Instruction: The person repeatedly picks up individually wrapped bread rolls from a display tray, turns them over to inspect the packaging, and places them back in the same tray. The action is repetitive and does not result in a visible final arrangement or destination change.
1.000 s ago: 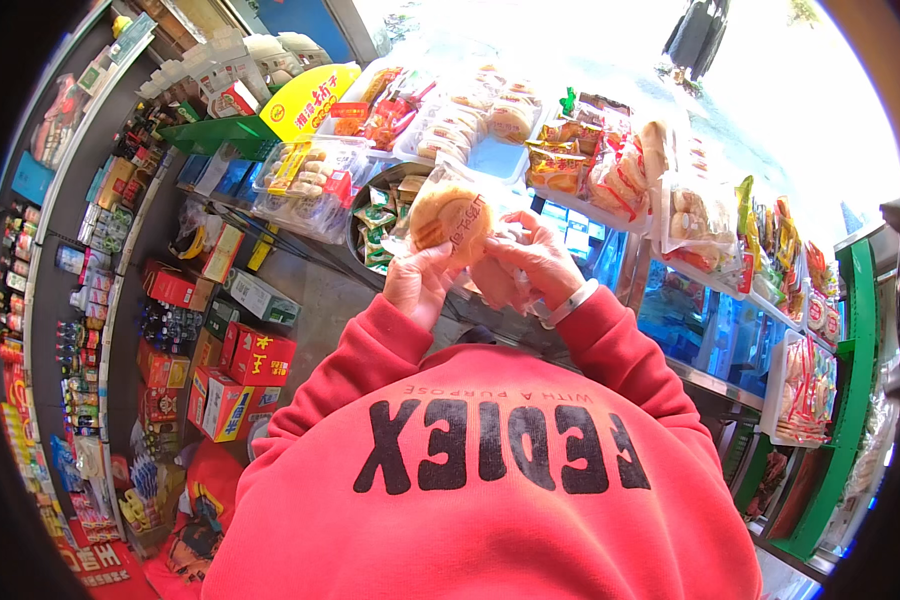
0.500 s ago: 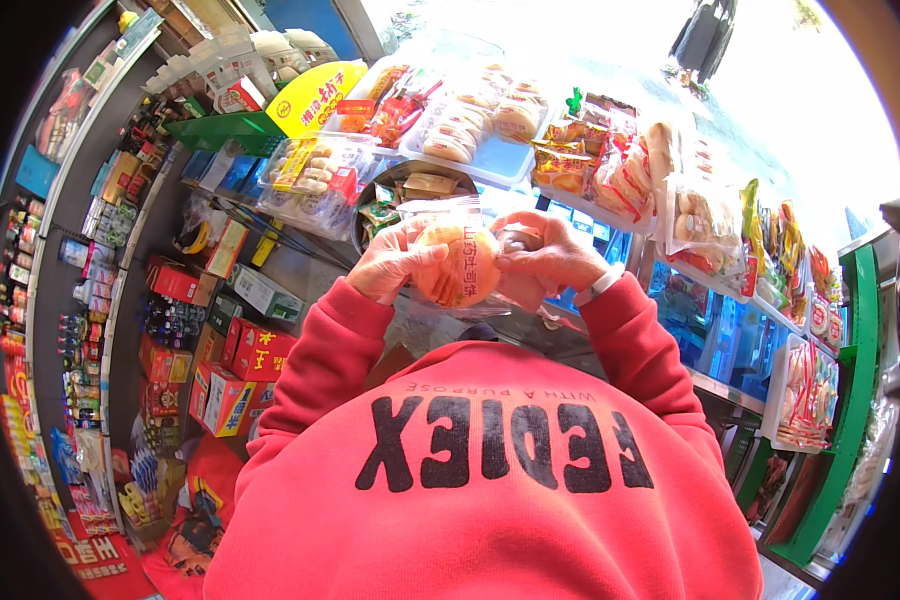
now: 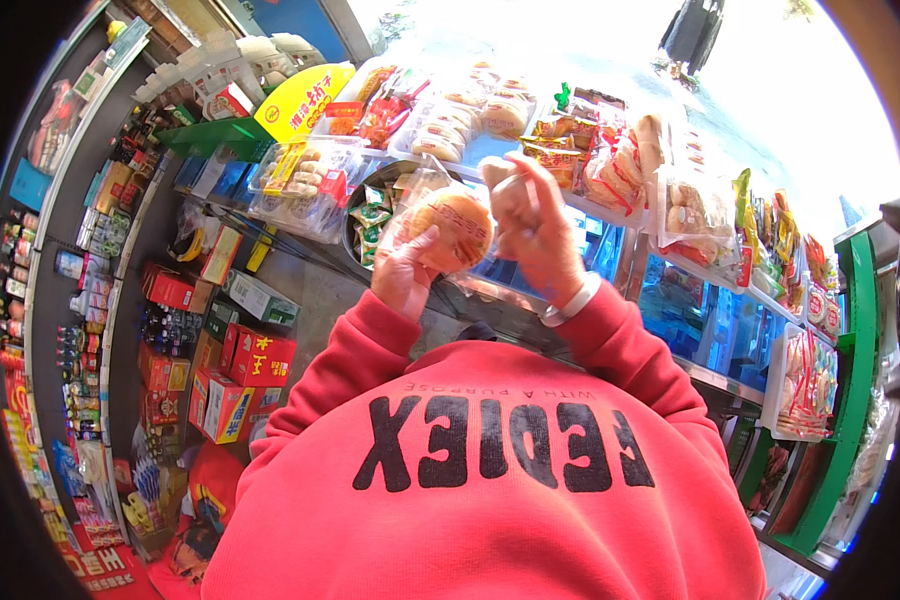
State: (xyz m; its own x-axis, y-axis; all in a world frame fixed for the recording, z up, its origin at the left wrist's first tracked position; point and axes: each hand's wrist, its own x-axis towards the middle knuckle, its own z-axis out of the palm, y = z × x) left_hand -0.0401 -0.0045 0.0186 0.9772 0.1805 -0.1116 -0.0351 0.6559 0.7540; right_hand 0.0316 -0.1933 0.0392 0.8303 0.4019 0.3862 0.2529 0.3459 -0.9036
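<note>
My left hand [image 3: 406,272] is closed on a round, flat, golden-brown cake [image 3: 454,232] in a clear plastic wrapper with red print. The wrapper's loose end points up and to the left, over a round dark bowl [image 3: 354,228] of small green and brown packets. My right hand [image 3: 542,238] is raised just right of the cake and apart from it, wrist bent. Its fingers are smeared by motion, so I cannot make out whether anything is between them.
Beyond my hands stand trays of wrapped buns [image 3: 448,128], red snack packs [image 3: 382,120] and bagged breads [image 3: 615,170]. A clear box of buns [image 3: 310,185] sits left of the bowl. Shelves and red cartons [image 3: 257,356] line the left; a green post [image 3: 850,380] stands at right.
My right hand has let go of the wrapped cake and moved up and away from it. The cake has tilted in my left hand, uncovering more of the bowl.
</note>
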